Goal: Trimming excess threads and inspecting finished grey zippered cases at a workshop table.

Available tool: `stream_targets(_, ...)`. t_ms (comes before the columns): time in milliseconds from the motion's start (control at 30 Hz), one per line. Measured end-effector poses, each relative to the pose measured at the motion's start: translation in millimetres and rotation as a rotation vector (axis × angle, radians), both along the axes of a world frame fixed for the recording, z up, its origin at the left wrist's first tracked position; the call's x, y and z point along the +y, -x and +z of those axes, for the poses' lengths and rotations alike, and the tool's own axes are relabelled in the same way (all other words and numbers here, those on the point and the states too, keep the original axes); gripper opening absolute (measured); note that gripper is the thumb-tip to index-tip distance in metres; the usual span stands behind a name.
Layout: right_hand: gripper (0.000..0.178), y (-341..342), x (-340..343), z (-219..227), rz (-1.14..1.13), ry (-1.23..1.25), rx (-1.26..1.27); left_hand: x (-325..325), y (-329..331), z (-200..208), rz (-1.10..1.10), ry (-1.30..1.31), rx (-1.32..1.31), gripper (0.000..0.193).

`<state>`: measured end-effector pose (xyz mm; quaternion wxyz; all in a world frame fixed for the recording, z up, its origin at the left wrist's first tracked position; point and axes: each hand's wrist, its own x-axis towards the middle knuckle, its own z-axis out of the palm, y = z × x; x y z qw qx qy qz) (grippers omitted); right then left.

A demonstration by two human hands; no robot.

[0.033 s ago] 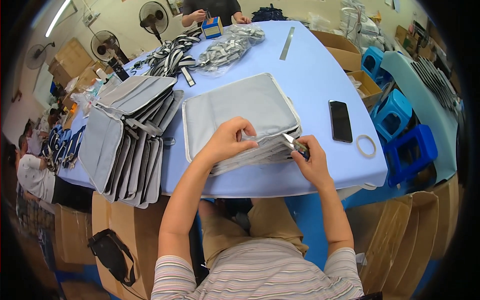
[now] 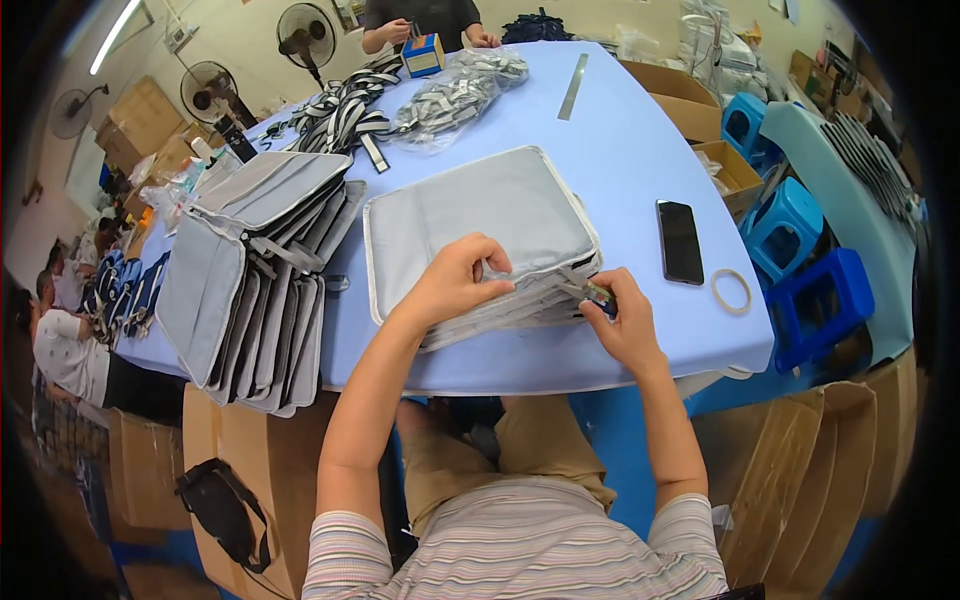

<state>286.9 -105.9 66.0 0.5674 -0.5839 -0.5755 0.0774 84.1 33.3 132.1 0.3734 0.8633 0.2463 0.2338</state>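
Note:
A stack of grey fabric panels (image 2: 480, 210) with pale bound edges lies on the table before me. My left hand (image 2: 462, 280) rests at its near edge, thumb and fingers pinched on the top panel's border. In my right hand (image 2: 626, 318) is a pair of thread snips (image 2: 596, 294), its metal blades at the stack's near right corner. Whether the blades touch the binding or a thread is too small to tell. To the left, a second pile of grey panels (image 2: 205, 290) fans out and hangs over the table edge.
A black phone (image 2: 680, 243) and a tape ring (image 2: 732, 291) lie at the right. Farther back are a steel ruler (image 2: 573, 88), bundled straps (image 2: 345, 115) and a plastic bag of grey pieces (image 2: 450, 105). Across the table, a person handles a small box (image 2: 423, 56). Blue stools (image 2: 785, 230) stand at right.
My right hand has shifted very slightly up, and the snips' blades have turned a little at the corner of the stack. My left hand stays in place.

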Motion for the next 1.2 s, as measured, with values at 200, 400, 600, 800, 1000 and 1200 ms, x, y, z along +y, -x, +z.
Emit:
stream_targets(200, 0.025, -10, 2, 13, -0.071, 0.03, -0.337, 5, 0, -4, -0.003, 0.035, 0.015, 0.012)
stream_targets(400, 0.022, -11, 4, 18, -0.018, -0.004, -0.408, 7, -2, -7, 0.001, 0.058, 0.031, 0.011)
stream_targets(600, 0.022, -13, 6, 19, -0.005, -0.019, -0.455, 5, -6, -7, -0.014, 0.055, 0.008, 0.01)
stream_targets(800, 0.02, -14, 9, -3, 0.026, -0.056, -0.167, -7, -2, 2, 0.027, -0.269, 0.07, 0.021)
stream_targets(1000, 0.015, -37, -9, -37, 0.004, -0.156, 0.071, -7, -18, -4, 0.008, -0.663, -0.035, 0.018)
stream_targets(1200, 0.018, -67, -25, -54, -0.006, -0.161, 0.197, 22, 7, 62, 0.357, -0.774, -0.551, 0.013)
